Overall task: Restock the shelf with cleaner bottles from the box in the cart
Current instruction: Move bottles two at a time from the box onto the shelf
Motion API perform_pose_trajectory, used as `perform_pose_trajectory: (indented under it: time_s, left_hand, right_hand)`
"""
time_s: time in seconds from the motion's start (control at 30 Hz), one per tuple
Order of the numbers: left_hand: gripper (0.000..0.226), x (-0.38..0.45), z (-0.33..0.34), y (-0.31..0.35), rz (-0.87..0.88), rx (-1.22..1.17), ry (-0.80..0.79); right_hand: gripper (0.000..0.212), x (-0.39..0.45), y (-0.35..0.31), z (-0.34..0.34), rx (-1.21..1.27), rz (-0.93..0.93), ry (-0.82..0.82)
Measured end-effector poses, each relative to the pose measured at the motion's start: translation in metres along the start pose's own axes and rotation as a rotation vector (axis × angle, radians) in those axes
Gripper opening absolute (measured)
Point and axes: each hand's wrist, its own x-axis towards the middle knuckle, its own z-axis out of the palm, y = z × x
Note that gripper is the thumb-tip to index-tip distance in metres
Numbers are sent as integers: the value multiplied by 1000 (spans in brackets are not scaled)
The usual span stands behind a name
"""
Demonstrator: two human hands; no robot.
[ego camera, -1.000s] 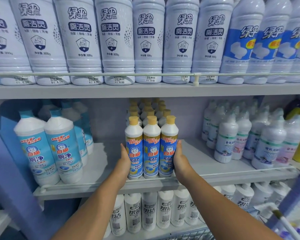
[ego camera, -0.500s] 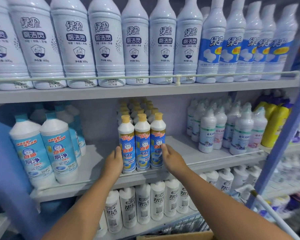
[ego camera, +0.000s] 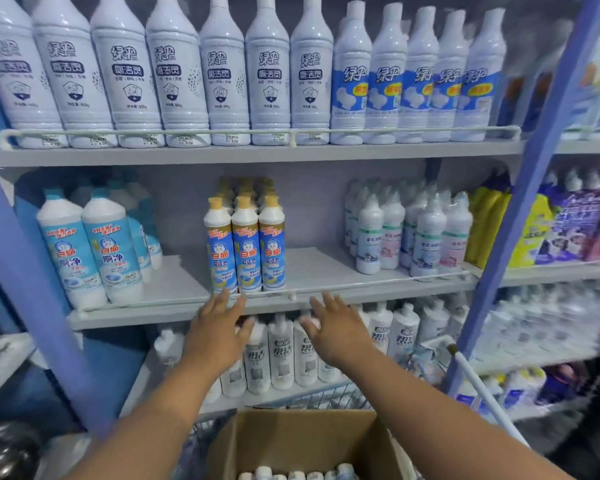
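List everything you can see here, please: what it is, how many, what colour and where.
Tall bottles: twelve in front, white, five at right with blue labels, top shelf.
Yellow-cap bottles: three in front, more behind, blue labels, middle shelf centre.
Blue-cap bottles: two in front, more behind, middle shelf left.
Small white bottles: a cluster, middle shelf right.
Yellow bottles: count unclear, beside that cluster.
White bottles: a row, bottom shelf.
Box: one, brown cardboard, open, bottle caps inside, bottom centre.
Cart: wire rim behind the box.
Left hand: open, below the middle shelf edge.
Right hand: open, beside it.
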Motion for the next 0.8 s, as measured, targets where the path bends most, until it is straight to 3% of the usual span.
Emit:
perform_pose_trajectory:
  time_s: [0.23, 0.6, 0.73, 0.8]
  left_hand:
    - [60, -83, 45, 39, -73, -4, -150]
    - [66, -159, 175, 17, -198, 32, -507]
    - [63, -167, 213, 8, -324, -19, -627]
    - [72, -172, 239, -4, -475, -118, -695]
  right_hand:
    - [67, -73, 37, 45, 6, -29, -139]
    - [68, -126, 73, 170, 52, 115, -462]
    - [69, -130, 80, 220, 98, 217, -549]
    - [68, -132, 81, 246, 183, 344, -599]
